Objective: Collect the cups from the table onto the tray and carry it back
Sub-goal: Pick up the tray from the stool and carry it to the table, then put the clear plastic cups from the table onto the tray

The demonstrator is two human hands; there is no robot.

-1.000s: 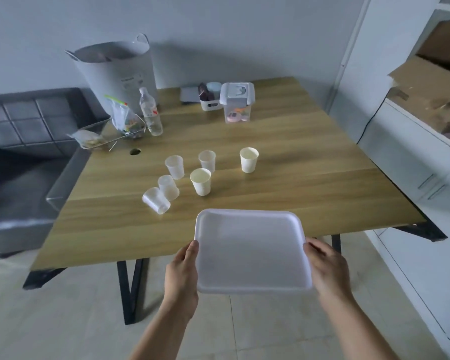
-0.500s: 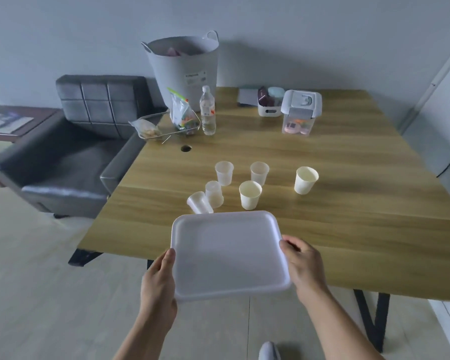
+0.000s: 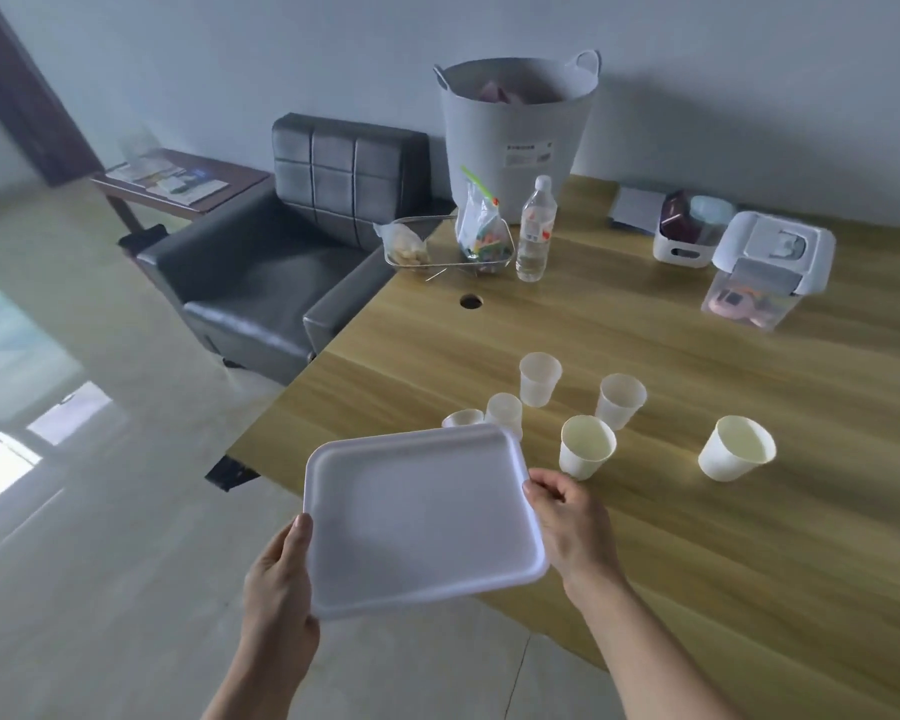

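Compared with half a second ago, the view has swung left, so the desk now runs off to the right, more floor and the grey armchair fill the left side, and the white tray has come a little further over the desk's near-left corner, covering part of the nearest cups. The left hand grips the tray's near-left edge, thumb on the rim and fingers curled under; the right hand clasps its right edge the same way. The tray is empty. Just beyond its far edge stand two clear plastic cups, partly hidden, then two more clear cups further back, a paper cup near the right hand, and another paper cup well to the right; all look empty. At the far side, a clear dish holds snack bags, a water bottle stands beside it, and a grey tub holds something pink.
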